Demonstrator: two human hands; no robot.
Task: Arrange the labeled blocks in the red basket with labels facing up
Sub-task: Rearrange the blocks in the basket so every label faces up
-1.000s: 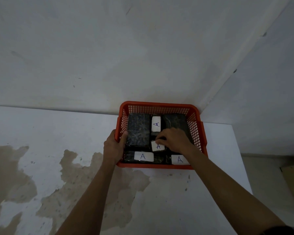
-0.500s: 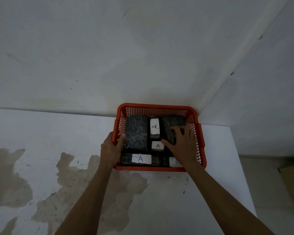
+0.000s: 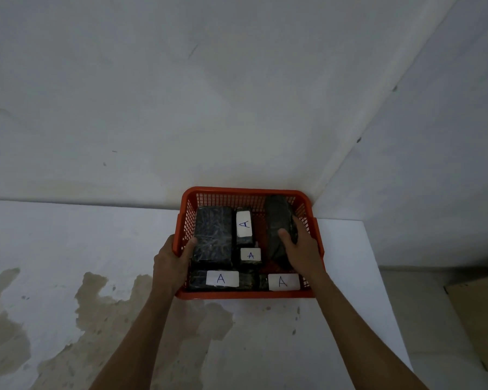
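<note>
A red mesh basket (image 3: pixel 245 192) stands on the white table near the wall corner. Inside lie several dark wrapped blocks. Four show white labels marked A facing up: a tall one (image 3: pixel 244 223), a small one (image 3: pixel 250 254), a front left one (image 3: pixel 222 278) and a front right one (image 3: pixel 283 282). A large block (image 3: pixel 213 235) at the left shows no label. My right hand (image 3: pixel 299 250) grips another large dark block (image 3: pixel 278 220), tilted up on edge at the basket's right, no label visible. My left hand (image 3: pixel 171 261) holds the basket's left rim.
The table (image 3: pixel 68 249) has brown stained patches at the front left. Walls meet in a corner just behind the basket. The table's right edge runs close to the basket, with floor and a cardboard piece (image 3: pixel 479 313) beyond.
My right hand moved from the small labeled block to the large block at the right and has tipped it up on edge. My left hand stays on the rim.
</note>
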